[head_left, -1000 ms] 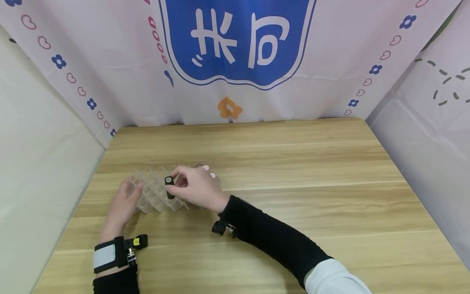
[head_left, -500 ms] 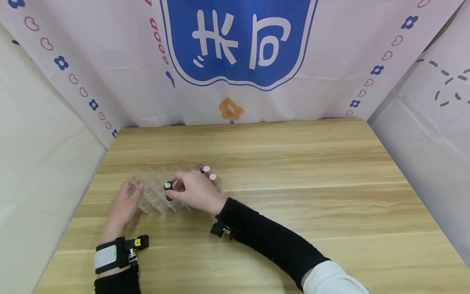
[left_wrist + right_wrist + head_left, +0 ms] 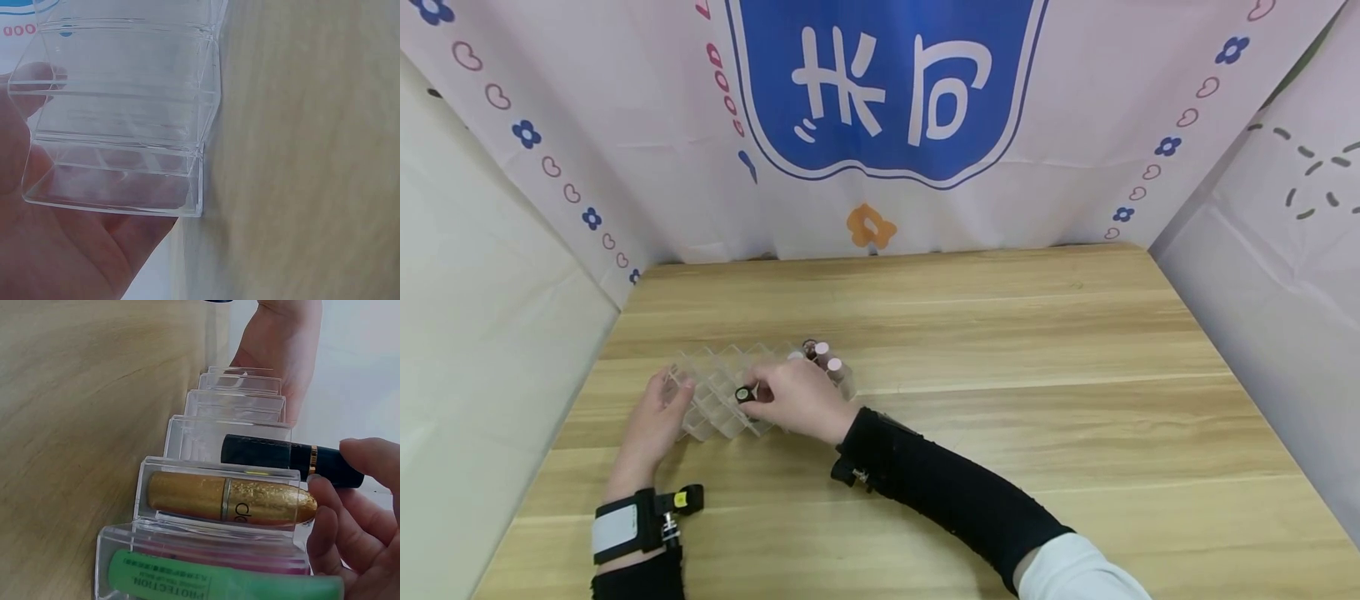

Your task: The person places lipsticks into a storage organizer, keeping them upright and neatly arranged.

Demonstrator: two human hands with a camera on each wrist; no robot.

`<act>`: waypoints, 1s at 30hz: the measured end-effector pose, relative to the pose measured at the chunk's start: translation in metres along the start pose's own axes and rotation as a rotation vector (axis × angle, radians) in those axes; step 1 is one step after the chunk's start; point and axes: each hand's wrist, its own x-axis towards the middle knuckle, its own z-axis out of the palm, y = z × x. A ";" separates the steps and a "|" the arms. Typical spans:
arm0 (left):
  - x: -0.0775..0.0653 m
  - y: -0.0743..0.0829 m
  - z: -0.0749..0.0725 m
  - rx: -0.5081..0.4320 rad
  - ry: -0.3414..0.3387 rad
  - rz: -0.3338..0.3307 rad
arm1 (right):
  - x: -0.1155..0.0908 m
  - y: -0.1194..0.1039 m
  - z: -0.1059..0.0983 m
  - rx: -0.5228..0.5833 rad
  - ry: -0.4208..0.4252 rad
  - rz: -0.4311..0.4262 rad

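Observation:
A clear lipstick organizer (image 3: 708,408) with diamond-shaped compartments sits on the left part of the table. My left hand (image 3: 653,417) grips its left end, the thumb on the near side and the fingers round the back. Between thumb and fingertips, my right hand (image 3: 808,398) pinches the cap of a black lipstick (image 3: 256,451) with a gold band. In the right wrist view its lower part is inside a compartment. The neighbouring slot holds a gold lipstick (image 3: 187,495), followed by a green lip balm tube (image 3: 162,575). The left wrist view shows bare compartments beside my left palm.
Two pink-topped tubes (image 3: 835,367) and a dark round-topped item (image 3: 809,347) stand at the organizer's right end. The wooden table (image 3: 1000,367) reaches back to a printed cloth (image 3: 865,192) hung along its far edge.
My right hand has moved down with the black lipstick, which has sunk into the organizer. More of the pink-topped tubes shows behind the hand. My left hand keeps its hold.

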 end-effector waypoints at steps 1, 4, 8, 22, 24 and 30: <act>0.000 0.000 0.000 0.001 0.001 0.001 | 0.000 0.000 0.000 -0.006 -0.003 0.001; -0.001 0.001 -0.001 0.007 -0.004 0.000 | 0.001 -0.001 0.000 -0.025 -0.009 0.008; -0.001 0.003 -0.001 0.010 0.000 0.000 | 0.001 -0.001 0.001 -0.041 -0.011 0.014; -0.001 0.001 0.000 0.006 0.007 -0.017 | 0.001 0.000 0.010 -0.299 0.051 -0.105; -0.001 0.000 -0.001 0.003 0.000 -0.020 | 0.001 -0.001 0.010 -0.321 0.053 -0.111; -0.002 0.001 -0.001 0.002 -0.009 -0.024 | 0.000 -0.003 0.009 -0.354 0.039 -0.102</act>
